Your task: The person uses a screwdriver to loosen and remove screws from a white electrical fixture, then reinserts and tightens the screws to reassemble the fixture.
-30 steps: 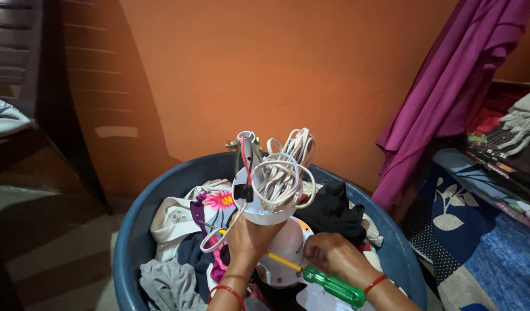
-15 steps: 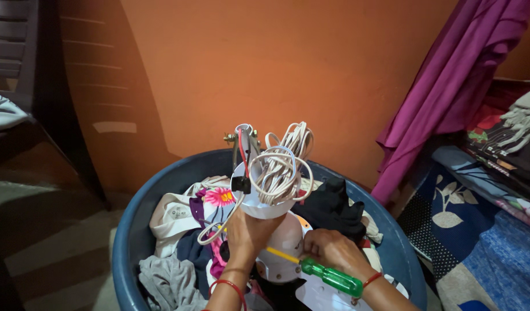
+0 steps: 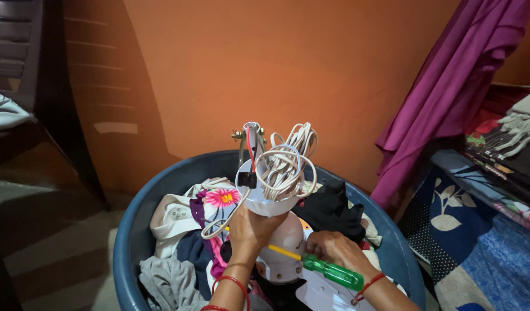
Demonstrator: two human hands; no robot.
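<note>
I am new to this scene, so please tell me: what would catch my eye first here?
In the middle, the left hand holds up a white appliance with a coiled cord on top. Below it, the right hand grips a green screwdriver. Both are above a blue tub of clothes.

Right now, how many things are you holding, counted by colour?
White: 1, the white appliance with its coiled cord, in the left hand.
Green: 1, the green-handled screwdriver, in the right hand.
Total: 2.
</note>
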